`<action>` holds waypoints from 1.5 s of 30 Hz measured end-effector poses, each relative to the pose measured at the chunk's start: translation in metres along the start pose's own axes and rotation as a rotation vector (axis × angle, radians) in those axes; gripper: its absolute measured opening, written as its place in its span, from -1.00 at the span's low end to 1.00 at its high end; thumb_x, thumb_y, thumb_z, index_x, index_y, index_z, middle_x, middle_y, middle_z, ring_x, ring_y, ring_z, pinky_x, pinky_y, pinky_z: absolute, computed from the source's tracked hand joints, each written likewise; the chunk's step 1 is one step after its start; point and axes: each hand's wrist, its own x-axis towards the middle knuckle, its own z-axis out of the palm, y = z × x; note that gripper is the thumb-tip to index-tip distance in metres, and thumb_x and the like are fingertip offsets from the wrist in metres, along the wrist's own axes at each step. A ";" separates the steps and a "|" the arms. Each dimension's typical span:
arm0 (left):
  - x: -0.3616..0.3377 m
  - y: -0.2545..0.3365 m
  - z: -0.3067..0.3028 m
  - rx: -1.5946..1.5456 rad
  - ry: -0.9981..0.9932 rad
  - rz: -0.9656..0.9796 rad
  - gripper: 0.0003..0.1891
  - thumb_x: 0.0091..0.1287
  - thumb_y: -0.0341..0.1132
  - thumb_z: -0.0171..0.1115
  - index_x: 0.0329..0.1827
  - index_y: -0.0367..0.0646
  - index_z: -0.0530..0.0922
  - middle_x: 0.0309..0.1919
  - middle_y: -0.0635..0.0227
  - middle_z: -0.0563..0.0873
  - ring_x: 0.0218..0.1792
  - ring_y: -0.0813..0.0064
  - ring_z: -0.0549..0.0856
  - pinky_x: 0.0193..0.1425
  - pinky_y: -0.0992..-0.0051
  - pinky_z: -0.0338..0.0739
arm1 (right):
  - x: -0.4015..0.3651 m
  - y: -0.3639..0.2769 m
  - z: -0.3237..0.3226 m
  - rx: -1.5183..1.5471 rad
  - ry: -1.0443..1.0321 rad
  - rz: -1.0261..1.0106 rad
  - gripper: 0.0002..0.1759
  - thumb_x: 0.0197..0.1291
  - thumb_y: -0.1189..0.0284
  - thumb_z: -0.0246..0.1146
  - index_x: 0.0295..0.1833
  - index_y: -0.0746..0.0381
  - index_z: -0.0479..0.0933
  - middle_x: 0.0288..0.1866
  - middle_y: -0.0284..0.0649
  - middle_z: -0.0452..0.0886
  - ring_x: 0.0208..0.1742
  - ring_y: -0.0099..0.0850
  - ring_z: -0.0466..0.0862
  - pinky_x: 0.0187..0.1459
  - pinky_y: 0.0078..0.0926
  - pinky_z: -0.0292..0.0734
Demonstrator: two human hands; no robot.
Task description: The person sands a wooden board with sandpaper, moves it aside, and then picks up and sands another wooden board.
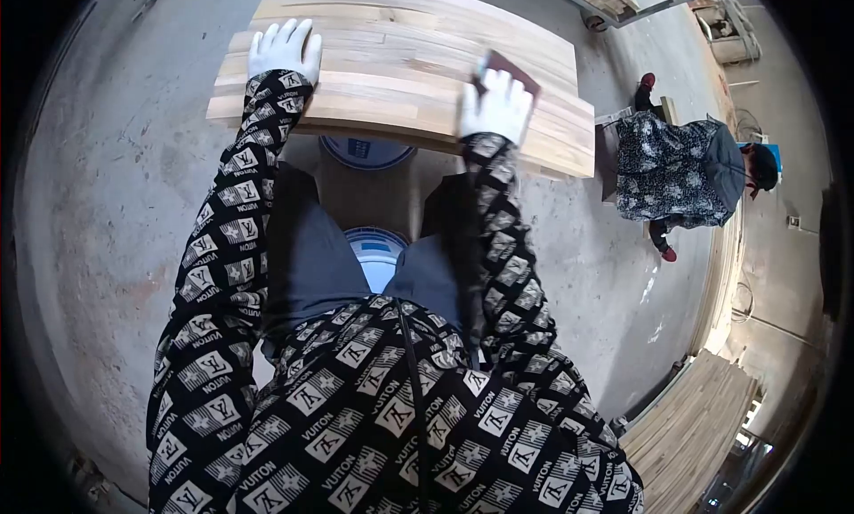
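My left hand (286,51), in a white glove, lies flat with fingers apart on the left end of a light wooden panel (391,42). On the panel's right part, my right hand (495,112), also gloved in white, presses on a dark reddish-brown piece of sandpaper (514,72). Motion blurs this hand a little, and its palm side is hidden. The sandpaper sticks out beyond the fingertips on the wood. Striped joints show in the panel, and another board edge shows beneath it.
Under the panel stands a bucket (366,152); another white bucket (377,254) is between my legs. To the right, a person in a patterned top (672,169) faces away. Stacked wooden boards (689,429) lie at the lower right. A wheeled metal frame (614,20) stands at the top.
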 end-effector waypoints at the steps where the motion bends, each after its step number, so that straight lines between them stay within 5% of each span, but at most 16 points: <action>1: 0.000 0.001 -0.003 0.013 -0.023 -0.009 -0.59 0.45 -0.02 0.08 0.24 0.03 0.60 0.23 0.27 0.65 0.29 0.18 0.54 0.47 0.12 0.28 | -0.002 -0.037 0.008 0.040 0.062 -0.044 -0.45 0.36 0.14 0.14 0.29 0.31 0.46 0.27 0.01 0.50 0.33 0.01 0.41 0.40 0.05 0.18; 4: -0.001 0.000 0.003 0.017 -0.036 -0.013 -0.58 0.46 -0.01 0.08 0.29 0.10 0.57 0.27 0.29 0.62 0.33 0.17 0.51 0.49 0.11 0.26 | -0.003 -0.115 0.006 0.318 -0.051 -0.194 -0.37 0.33 0.06 0.16 0.32 0.32 0.47 0.35 0.09 0.49 0.45 0.08 0.37 0.55 0.12 -0.02; 7: -0.002 -0.004 0.010 -0.002 -0.027 -0.001 -0.59 0.46 -0.01 0.09 0.29 0.09 0.58 0.27 0.28 0.63 0.34 0.17 0.51 0.50 0.10 0.24 | -0.006 -0.103 0.020 0.389 0.014 -0.234 -0.38 0.29 0.08 0.20 0.27 0.33 0.48 0.33 0.09 0.49 0.43 0.10 0.36 0.55 0.14 -0.05; 10: -0.003 -0.004 0.011 -0.018 -0.001 0.009 -0.60 0.45 -0.03 0.11 0.26 0.07 0.60 0.24 0.27 0.64 0.31 0.16 0.53 0.50 0.11 0.25 | -0.001 -0.030 0.014 0.252 -0.049 -0.142 -0.44 0.36 0.11 0.13 0.27 0.29 0.49 0.37 0.05 0.46 0.46 0.07 0.31 0.55 0.10 -0.03; 12: -0.002 -0.003 0.007 0.018 -0.108 -0.024 -0.56 0.49 0.00 0.05 0.36 0.11 0.52 0.34 0.27 0.57 0.39 0.16 0.46 0.54 0.10 0.20 | 0.004 0.041 -0.006 0.104 -0.093 -0.046 -0.52 0.30 0.16 0.17 0.18 0.26 0.53 0.22 -0.02 0.51 0.25 0.01 0.43 0.38 0.04 0.19; 14: 0.000 -0.001 0.004 0.009 -0.108 -0.028 -0.56 0.49 0.00 0.06 0.35 0.09 0.53 0.33 0.25 0.57 0.39 0.15 0.46 0.53 0.10 0.20 | -0.009 0.121 0.004 -0.071 0.111 -0.047 -0.56 0.29 0.18 0.17 0.15 0.23 0.54 0.09 -0.05 0.52 0.14 -0.04 0.45 0.23 0.00 0.27; 16: 0.001 -0.001 0.003 0.043 -0.127 -0.025 -0.56 0.49 0.00 0.06 0.33 0.09 0.54 0.31 0.25 0.59 0.38 0.16 0.48 0.53 0.11 0.21 | -0.016 0.164 -0.012 -0.148 -0.093 0.132 -0.55 0.32 0.18 0.16 0.20 0.22 0.52 0.16 -0.03 0.53 0.18 -0.03 0.45 0.26 -0.01 0.27; 20: 0.002 0.000 0.001 0.048 -0.080 -0.015 -0.57 0.48 0.00 0.08 0.32 0.09 0.56 0.29 0.25 0.61 0.35 0.16 0.50 0.51 0.11 0.24 | -0.015 0.118 -0.006 -0.282 -0.004 0.295 -0.50 0.34 0.13 0.16 0.22 0.26 0.50 0.21 0.00 0.52 0.28 -0.01 0.42 0.36 0.07 0.20; 21: 0.002 0.000 0.001 0.048 -0.075 -0.011 -0.57 0.47 0.00 0.09 0.31 0.08 0.56 0.28 0.26 0.61 0.34 0.16 0.50 0.50 0.12 0.25 | -0.009 0.092 -0.001 -0.250 0.106 0.179 -0.55 0.31 0.16 0.19 0.15 0.25 0.52 0.07 -0.03 0.55 0.11 -0.02 0.48 0.14 -0.04 0.32; 25: 0.001 -0.002 0.003 0.046 -0.049 0.006 -0.58 0.47 -0.02 0.09 0.30 0.08 0.57 0.27 0.26 0.62 0.32 0.17 0.51 0.49 0.12 0.26 | -0.005 -0.058 0.013 0.143 0.019 -0.010 -0.38 0.33 0.09 0.16 0.34 0.31 0.44 0.39 0.12 0.43 0.47 0.12 0.32 0.55 0.12 -0.03; 28: 0.001 -0.002 0.002 0.037 -0.066 0.007 -0.58 0.47 -0.02 0.08 0.31 0.07 0.56 0.29 0.26 0.61 0.35 0.17 0.50 0.51 0.12 0.24 | -0.008 -0.124 0.010 0.382 -0.033 -0.225 -0.32 0.26 0.08 0.23 0.32 0.35 0.43 0.38 0.16 0.43 0.47 0.15 0.31 0.57 0.16 -0.08; 34: -0.001 0.000 0.003 0.013 -0.078 -0.026 -0.57 0.48 -0.02 0.06 0.32 0.06 0.55 0.30 0.25 0.59 0.38 0.18 0.47 0.53 0.11 0.20 | -0.008 -0.027 0.004 0.263 -0.091 -0.111 -0.43 0.34 0.13 0.15 0.31 0.28 0.45 0.41 0.03 0.42 0.49 0.08 0.28 0.55 0.11 -0.04; 37: 0.000 0.003 -0.001 0.010 -0.044 -0.020 -0.58 0.48 -0.01 0.07 0.29 0.05 0.57 0.27 0.25 0.62 0.34 0.18 0.50 0.52 0.10 0.22 | -0.010 0.074 -0.016 0.017 -0.068 -0.018 -0.54 0.30 0.21 0.18 0.20 0.25 0.50 0.17 -0.01 0.51 0.19 -0.01 0.44 0.34 0.03 0.20; 39: 0.001 0.004 -0.001 0.010 -0.044 -0.033 -0.58 0.47 -0.01 0.08 0.28 0.05 0.58 0.27 0.26 0.62 0.34 0.18 0.51 0.52 0.10 0.23 | -0.018 0.129 -0.021 -0.063 -0.109 0.067 -0.56 0.31 0.21 0.17 0.18 0.25 0.51 0.15 -0.03 0.52 0.17 -0.02 0.45 0.27 -0.02 0.25; 40: 0.001 0.004 -0.002 0.012 -0.039 -0.035 -0.58 0.47 -0.01 0.08 0.28 0.05 0.58 0.26 0.26 0.63 0.33 0.18 0.52 0.52 0.10 0.23 | -0.029 0.153 -0.006 -0.169 0.048 0.039 -0.56 0.32 0.20 0.16 0.18 0.26 0.52 0.15 -0.01 0.53 0.17 -0.02 0.46 0.26 -0.03 0.26; 45: 0.002 0.006 -0.007 0.017 -0.053 -0.037 -0.59 0.48 -0.01 0.08 0.28 0.06 0.58 0.26 0.26 0.63 0.33 0.19 0.52 0.52 0.12 0.23 | -0.011 0.071 -0.007 -0.136 0.030 0.167 -0.51 0.31 0.15 0.17 0.17 0.29 0.52 0.15 0.04 0.53 0.17 0.04 0.46 0.26 0.06 0.25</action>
